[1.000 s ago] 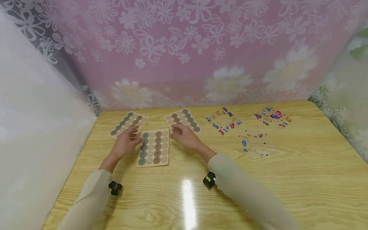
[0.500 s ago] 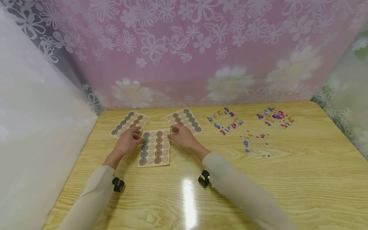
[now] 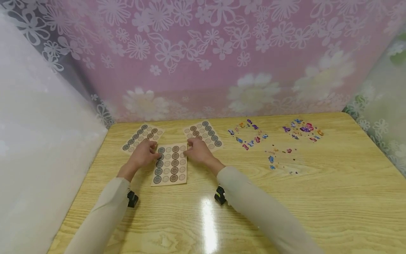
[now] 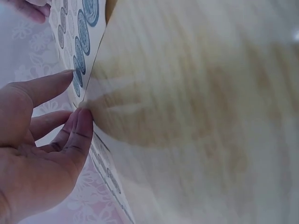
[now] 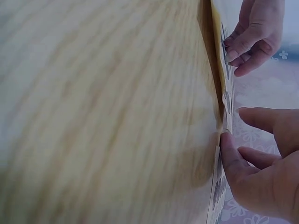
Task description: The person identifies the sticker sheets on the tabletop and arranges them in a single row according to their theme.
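A tan sheet of round stickers, with dark and pale printed circles in columns, lies on the table between the two hands. My left hand is at its upper left corner; in the left wrist view the thumb overlaps the sheet's face and the fingertips meet its edge. At the upper right corner is my right hand, whose index fingertip touches the sheet's edge while the thumb stands apart from it. Along one side the sheet's edge bows up from the table.
Two similar sticker sheets lie behind, one at the left and one at the right. Colourful butterfly-like stickers form a ring, a tight cluster and a loose group on the wooden table. A flowered curtain backs the table.
Both hands have come closer in on the sheet's upper corners, the right one moving left. The middle sheet has shifted slightly toward the person.
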Demonstrator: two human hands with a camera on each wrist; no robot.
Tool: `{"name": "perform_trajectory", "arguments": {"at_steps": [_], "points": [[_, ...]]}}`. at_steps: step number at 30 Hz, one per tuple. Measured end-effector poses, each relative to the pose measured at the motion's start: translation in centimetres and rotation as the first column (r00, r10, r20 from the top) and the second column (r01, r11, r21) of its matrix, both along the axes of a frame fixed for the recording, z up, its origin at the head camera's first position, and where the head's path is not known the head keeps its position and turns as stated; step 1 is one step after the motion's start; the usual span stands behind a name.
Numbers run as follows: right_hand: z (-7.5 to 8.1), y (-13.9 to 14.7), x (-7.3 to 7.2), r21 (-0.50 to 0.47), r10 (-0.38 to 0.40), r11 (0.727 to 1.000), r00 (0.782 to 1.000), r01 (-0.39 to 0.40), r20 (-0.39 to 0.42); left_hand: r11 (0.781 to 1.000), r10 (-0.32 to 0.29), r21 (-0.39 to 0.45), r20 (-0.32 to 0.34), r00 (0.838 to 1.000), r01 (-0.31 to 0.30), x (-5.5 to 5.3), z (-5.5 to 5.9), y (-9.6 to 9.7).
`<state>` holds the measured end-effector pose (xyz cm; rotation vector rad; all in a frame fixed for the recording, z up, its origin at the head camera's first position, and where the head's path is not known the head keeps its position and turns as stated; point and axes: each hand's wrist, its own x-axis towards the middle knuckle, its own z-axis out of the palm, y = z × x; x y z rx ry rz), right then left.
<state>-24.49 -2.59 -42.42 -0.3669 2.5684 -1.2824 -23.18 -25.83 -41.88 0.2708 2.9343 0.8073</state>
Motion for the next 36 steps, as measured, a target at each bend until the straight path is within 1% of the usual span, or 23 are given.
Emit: {"name": "perform_trajectory", "arguments": {"at_steps": [4,7,10,18,23,29,36], "points": [[0.12,-0.26,-0.16,0.045,0.003,0.999,1.000,-0.001,-0.028,1.000,-0.020,-0.024,0.011,1.000,0.020,-0.21,0.21,-0.03],[0.10,-0.38,-0.33,0.058,-0.002,0.998,1.000,0.003,-0.022,0.999,-0.039,-0.011,0.013,0.999,0.039,-0.43,0.31,-0.02],[-0.04,-0.42,-0.52,0.060,-0.010,0.998,1.000,0.011,-0.012,0.999,-0.044,0.003,0.024,0.999,0.044,-0.63,0.33,-0.04],[-0.46,-0.60,-0.80,0.088,-0.006,0.996,0.998,0.011,-0.056,0.999,0.017,0.033,0.103,0.995,-0.020,-0.81,0.24,-0.35],[-0.51,-0.65,-0.79,0.084,-0.025,0.996,0.999,0.028,-0.045,0.997,0.041,0.064,0.133,0.990,-0.050,-0.81,0.20,-0.38],[-0.50,-0.67,-0.72,0.074,-0.034,0.997,0.999,0.037,-0.041,0.994,0.064,0.083,0.143,0.988,-0.076,-0.65,0.18,-0.26],[-0.42,-0.71,-0.64,0.083,-0.033,0.996,0.997,0.039,-0.074,0.993,0.084,0.078,0.116,0.990,-0.093,-0.25,0.39,0.09]]}}
